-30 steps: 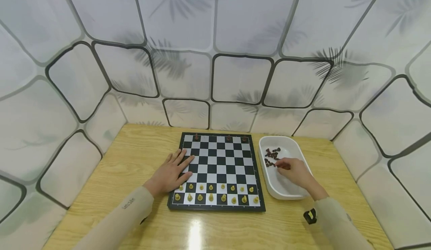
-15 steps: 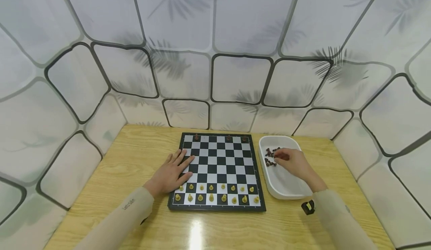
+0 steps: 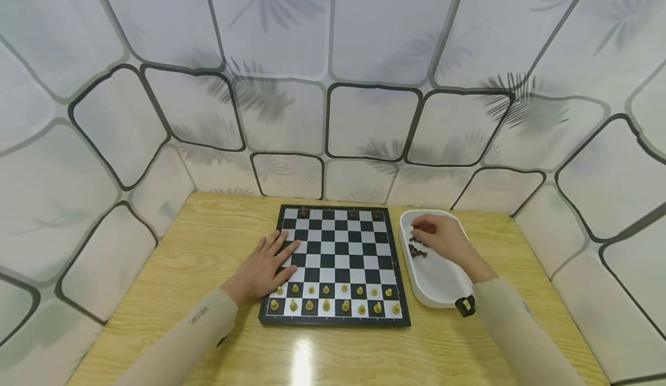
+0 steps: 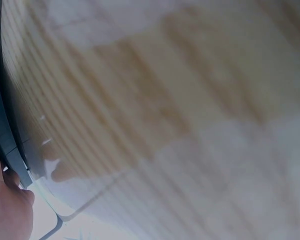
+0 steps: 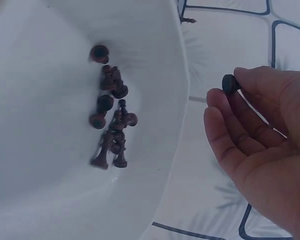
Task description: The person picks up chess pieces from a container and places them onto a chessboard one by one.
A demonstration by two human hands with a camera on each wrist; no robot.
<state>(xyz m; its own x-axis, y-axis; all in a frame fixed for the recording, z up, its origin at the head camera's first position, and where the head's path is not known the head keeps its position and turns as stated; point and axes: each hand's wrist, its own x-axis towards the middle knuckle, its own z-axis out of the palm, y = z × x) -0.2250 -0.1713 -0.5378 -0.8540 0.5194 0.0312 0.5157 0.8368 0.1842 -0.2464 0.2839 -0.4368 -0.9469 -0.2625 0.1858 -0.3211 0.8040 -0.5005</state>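
My left hand [image 3: 260,267] rests with spread fingers on the left edge of the chessboard [image 3: 333,263]. Part of that hand [image 4: 10,212] also shows at the lower left of the left wrist view. Over the far part of the white tub [image 3: 442,293] is my right hand [image 3: 442,237]. In the right wrist view it pinches a dark brown chess piece [image 5: 230,84], whose round base shows; the fingers hide the rest of it. Several brown chess pieces [image 5: 104,155] lie jumbled in the tub below that hand.
Two rows of yellow chess pieces [image 3: 326,304] stand along the board's near side. Three brown pieces, including one at the far left [image 3: 304,212], stand on its far row. Wooden tabletop [image 3: 229,224] surrounds the board, with patterned wall panels [image 3: 374,120] behind and at both sides.
My right hand has moved away from me and slightly left, from among the brown pieces toward the tub's far end. The left hand has stayed on the board.
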